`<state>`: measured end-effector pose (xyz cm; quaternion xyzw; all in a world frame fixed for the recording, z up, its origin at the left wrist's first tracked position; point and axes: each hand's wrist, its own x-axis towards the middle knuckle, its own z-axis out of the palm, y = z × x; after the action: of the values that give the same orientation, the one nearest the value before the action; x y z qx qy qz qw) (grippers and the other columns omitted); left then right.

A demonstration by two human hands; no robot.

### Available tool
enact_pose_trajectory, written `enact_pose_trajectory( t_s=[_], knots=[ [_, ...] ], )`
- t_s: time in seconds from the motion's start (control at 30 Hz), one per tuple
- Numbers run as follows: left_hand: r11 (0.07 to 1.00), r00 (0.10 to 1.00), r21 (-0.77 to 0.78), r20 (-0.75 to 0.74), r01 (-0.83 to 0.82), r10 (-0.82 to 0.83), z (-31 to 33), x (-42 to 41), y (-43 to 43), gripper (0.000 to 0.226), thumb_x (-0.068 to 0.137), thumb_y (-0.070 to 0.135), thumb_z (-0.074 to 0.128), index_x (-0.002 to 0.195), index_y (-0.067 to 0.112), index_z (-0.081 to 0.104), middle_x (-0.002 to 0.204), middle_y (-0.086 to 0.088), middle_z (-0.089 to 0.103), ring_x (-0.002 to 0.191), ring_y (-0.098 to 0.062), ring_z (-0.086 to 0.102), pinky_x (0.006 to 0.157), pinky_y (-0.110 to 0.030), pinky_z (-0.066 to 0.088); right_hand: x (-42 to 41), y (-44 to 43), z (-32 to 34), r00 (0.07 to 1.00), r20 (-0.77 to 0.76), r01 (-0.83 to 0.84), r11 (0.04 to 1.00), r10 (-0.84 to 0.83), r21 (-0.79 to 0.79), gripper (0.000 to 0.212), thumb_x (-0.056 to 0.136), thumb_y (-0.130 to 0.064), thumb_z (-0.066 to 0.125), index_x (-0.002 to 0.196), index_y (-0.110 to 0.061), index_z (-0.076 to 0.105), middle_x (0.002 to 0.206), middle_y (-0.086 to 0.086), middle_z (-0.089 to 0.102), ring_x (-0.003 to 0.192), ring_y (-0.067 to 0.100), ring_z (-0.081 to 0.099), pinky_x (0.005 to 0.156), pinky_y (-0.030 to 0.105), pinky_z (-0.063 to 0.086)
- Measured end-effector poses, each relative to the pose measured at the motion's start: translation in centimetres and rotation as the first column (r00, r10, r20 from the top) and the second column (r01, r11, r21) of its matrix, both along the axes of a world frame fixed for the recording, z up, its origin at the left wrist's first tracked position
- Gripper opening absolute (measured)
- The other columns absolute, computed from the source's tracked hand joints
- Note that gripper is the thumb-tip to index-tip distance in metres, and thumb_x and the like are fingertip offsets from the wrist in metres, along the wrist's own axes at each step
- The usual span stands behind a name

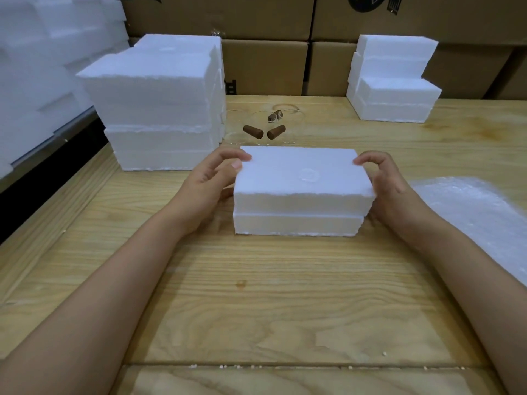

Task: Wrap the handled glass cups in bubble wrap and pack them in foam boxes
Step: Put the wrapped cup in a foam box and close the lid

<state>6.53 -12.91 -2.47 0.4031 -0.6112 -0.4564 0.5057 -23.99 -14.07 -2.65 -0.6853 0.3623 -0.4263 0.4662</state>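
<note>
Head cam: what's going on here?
A person grips the foam box on the table at both ends, left hand and right hand, fingers curled on its top half. Glass cups with brown handles stand behind it, seemingly unwrapped. Bubble wrap lies to the right; foam box stacks stand behind.

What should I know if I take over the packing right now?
Left hand and right hand each grip one end of the box, which sits closed on the table.
The cups are behind it, unwrapped. The bubble wrap lies at the right.
Foam stacks stand at the left and far right.
Done: cannot tell whether this box holds a cup.
Left: wrap the cups and pack them in boxes.
</note>
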Motion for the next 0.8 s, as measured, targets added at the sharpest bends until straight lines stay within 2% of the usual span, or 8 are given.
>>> enact_pose_trajectory(
  t_s=[0.07, 0.13, 0.2, 0.27, 0.37, 0.5, 0.63, 0.8],
  knots=[
    [0.996, 0.997, 0.036, 0.027, 0.076, -0.077, -0.1, 0.9, 0.0, 0.026, 0.099, 0.02, 0.046, 0.103, 0.039, 0.063, 0.091, 0.013, 0.069, 0.08, -0.006, 0.065, 0.069, -0.02, 0.05, -0.6, 0.3, 0.0, 0.993, -0.047, -0.11, 0.994, 0.111, 0.008, 0.045, 0.075, -0.036, 0.065, 0.114, -0.045, 0.044, 0.106, -0.009, 0.067, 0.078, 0.006, 0.063, 0.066, 0.019, 0.049],
    [0.98, 0.976, 0.057, 0.103, 0.189, -0.194, -0.1, 2.0, 0.0, 0.038, 0.089, 0.019, 0.06, 0.117, 0.043, 0.055, 0.104, 0.008, 0.07, 0.092, -0.01, 0.066, 0.077, -0.022, 0.051, -0.6, 0.5, -0.1, 0.978, -0.123, -0.166, 0.986, 0.167, 0.023, 0.072, 0.065, -0.022, 0.073, 0.119, -0.049, 0.034, 0.1, -0.024, 0.066, 0.074, -0.003, 0.063, 0.064, 0.012, 0.048],
    [0.956, 0.935, 0.088, 0.202, 0.278, -0.291, -0.1, 2.4, 0.4, 0.073, 0.071, 0.023, 0.077, 0.128, 0.048, 0.04, 0.115, 0.012, 0.067, 0.101, -0.01, 0.065, 0.079, -0.02, 0.051, -0.5, 0.6, -0.5, 0.952, -0.256, -0.17, 0.985, 0.167, 0.012, 0.096, 0.059, -0.02, 0.085, 0.122, -0.055, 0.021, 0.089, -0.034, 0.061, 0.069, -0.002, 0.061, 0.062, 0.011, 0.047],
    [0.954, 0.906, 0.091, 0.301, 0.285, -0.299, -0.4, 2.2, 0.5, 0.096, 0.062, 0.021, 0.086, 0.13, 0.054, 0.027, 0.111, 0.029, 0.062, 0.098, -0.004, 0.064, 0.076, -0.016, 0.05, -0.2, 0.8, -0.6, 0.924, -0.365, -0.125, 0.992, 0.114, -0.008, 0.11, 0.057, -0.028, 0.092, 0.123, -0.063, 0.012, 0.089, -0.04, 0.055, 0.069, 0.005, 0.062, 0.065, 0.016, 0.05],
    [0.97, 0.897, 0.041, 0.371, 0.241, -0.238, -0.8, 1.7, 0.6, 0.104, 0.065, 0.006, 0.088, 0.131, 0.051, 0.022, 0.101, 0.039, 0.057, 0.094, 0.001, 0.064, 0.073, -0.014, 0.049, 0.1, 1.0, -0.6, 0.927, -0.37, -0.08, 0.996, 0.055, -0.051, 0.104, 0.056, -0.04, 0.083, 0.124, -0.063, 0.009, 0.095, -0.041, 0.051, 0.077, 0.007, 0.063, 0.071, 0.017, 0.052],
    [0.982, 0.933, 0.015, 0.31, 0.187, -0.183, -0.9, 1.7, 0.8, 0.1, 0.059, 0.004, 0.087, 0.127, 0.052, 0.032, 0.104, 0.026, 0.064, 0.098, -0.005, 0.064, 0.08, -0.021, 0.051, 0.4, 0.9, -0.8, 0.951, -0.306, -0.067, 0.993, 0.034, -0.098, 0.1, 0.063, -0.018, 0.085, 0.125, -0.057, 0.017, 0.097, -0.038, 0.055, 0.081, 0.001, 0.064, 0.069, 0.014, 0.05],
    [0.988, 0.963, -0.011, 0.225, 0.154, -0.147, -0.2, 1.6, 0.8, 0.098, 0.055, 0.014, 0.085, 0.132, 0.048, 0.036, 0.103, 0.025, 0.065, 0.099, -0.006, 0.064, 0.079, -0.023, 0.053, 0.7, 0.7, -0.2, 0.981, -0.192, -0.05, 0.996, 0.035, -0.073, 0.1, 0.063, -0.015, 0.088, 0.131, -0.052, 0.025, 0.097, -0.029, 0.061, 0.088, 0.006, 0.065, 0.072, 0.019, 0.052],
    [0.986, 0.976, -0.046, 0.154, 0.16, -0.151, 0.9, 1.1, 0.5, 0.075, 0.063, 0.028, 0.073, 0.129, 0.044, 0.043, 0.108, 0.023, 0.066, 0.1, -0.002, 0.064, 0.075, -0.015, 0.051, 1.6, 0.3, 0.7, 0.998, -0.058, 0.023, 0.999, -0.025, -0.033, 0.071, 0.069, -0.045, 0.069, 0.129, -0.052, 0.033, 0.103, -0.031, 0.063, 0.098, -0.002, 0.063, 0.075, 0.014, 0.051]
  ],
)
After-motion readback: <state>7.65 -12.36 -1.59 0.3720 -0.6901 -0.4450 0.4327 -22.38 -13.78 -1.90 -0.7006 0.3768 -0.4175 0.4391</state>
